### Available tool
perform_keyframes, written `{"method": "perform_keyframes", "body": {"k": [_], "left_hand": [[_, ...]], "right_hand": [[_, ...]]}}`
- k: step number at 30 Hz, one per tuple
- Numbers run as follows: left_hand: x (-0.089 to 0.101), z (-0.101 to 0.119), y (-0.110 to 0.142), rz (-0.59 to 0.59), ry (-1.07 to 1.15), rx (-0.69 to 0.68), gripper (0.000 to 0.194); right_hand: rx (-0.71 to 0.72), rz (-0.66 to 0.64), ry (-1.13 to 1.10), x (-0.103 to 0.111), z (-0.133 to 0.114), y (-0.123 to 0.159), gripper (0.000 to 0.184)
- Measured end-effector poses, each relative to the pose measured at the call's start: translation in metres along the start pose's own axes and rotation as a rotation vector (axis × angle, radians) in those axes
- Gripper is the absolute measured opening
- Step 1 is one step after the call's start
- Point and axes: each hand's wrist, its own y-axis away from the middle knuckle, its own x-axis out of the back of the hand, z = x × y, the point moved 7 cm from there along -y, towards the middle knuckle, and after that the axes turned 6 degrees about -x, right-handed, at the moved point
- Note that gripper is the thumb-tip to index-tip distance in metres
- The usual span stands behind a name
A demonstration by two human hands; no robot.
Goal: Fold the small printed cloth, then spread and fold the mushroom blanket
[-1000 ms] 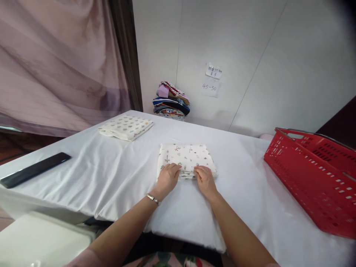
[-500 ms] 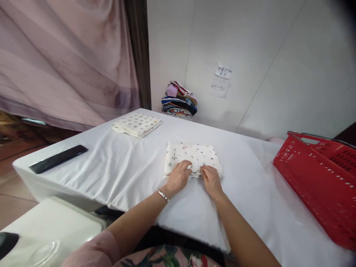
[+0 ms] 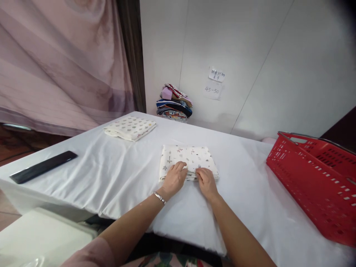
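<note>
A folded white cloth [image 3: 191, 155] with small printed figures lies flat on the white-covered table [image 3: 236, 193] in front of me. My left hand [image 3: 175, 177] rests at its near edge, fingers curled over the layers and closed on them. Close by on the right, my right hand [image 3: 206, 181] pinches the same near edge between thumb and fingers. Several layers show in the gap between the hands. The fingertips are partly hidden. A second folded cloth [image 3: 130, 128], cream with grey spots, lies farther back on the left.
To the right stands a red plastic basket [image 3: 308, 185] with metal handles. A long black object [image 3: 44, 167] lies near the table's left edge. Behind the table is a pile of folded fabrics [image 3: 174, 104] against the wall. A white surface [image 3: 41, 237] sits low at left.
My left hand has shifted slightly right along the near edge, closer to my right hand. My right hand keeps its pinch. The camera view has swung a little and partly back.
</note>
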Motion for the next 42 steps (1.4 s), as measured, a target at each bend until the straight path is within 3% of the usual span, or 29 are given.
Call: {"method": "perform_keyframes", "body": {"k": [14,23,32,42], "left_hand": [[-0.007,0.004,0.003,-0.031,0.020,-0.015,0.017],[-0.011,0.004,0.004,-0.067,0.010,-0.014,0.017],[0.000,-0.007,0.013,-0.096,-0.044,0.060,0.022],[-0.003,-0.007,0.020,-0.152,-0.007,-0.002,0.021]], "right_hand": [[0.078,-0.018,0.002,0.003,-0.018,0.000,0.024],[0.072,-0.009,0.035,-0.001,-0.016,0.000,0.025],[0.061,-0.025,0.025,-0.001,-0.016,0.001,0.023],[0.072,-0.067,0.071,-0.007,-0.013,0.004,0.023]]}}
